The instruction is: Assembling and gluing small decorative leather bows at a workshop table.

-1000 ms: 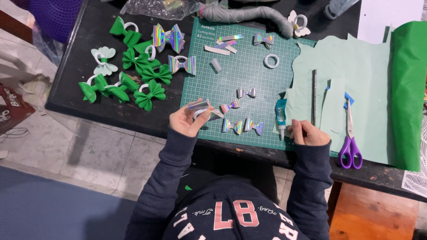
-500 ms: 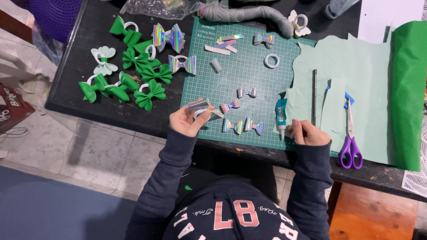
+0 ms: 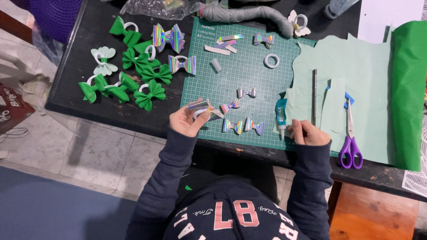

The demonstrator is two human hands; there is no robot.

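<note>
Head view: a holographic bow (image 3: 203, 108) is being gripped by the left hand (image 3: 187, 121) at the cutting mat (image 3: 242, 71) lower-left edge; the right hand (image 3: 310, 132) is being rested closed at lower right, contents indiscernible.

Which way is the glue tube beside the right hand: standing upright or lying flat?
Lying flat: the glue tube rests lengthwise on the cutting mat, nozzle toward the person.

Even, fairly bright overhead light keeps the frame sharp, with soft short shadows, rainbow glare on the holographic bows (image 3: 242, 126) and shine on the plastic bag (image 3: 155, 6), and no noticeable blur.
</note>
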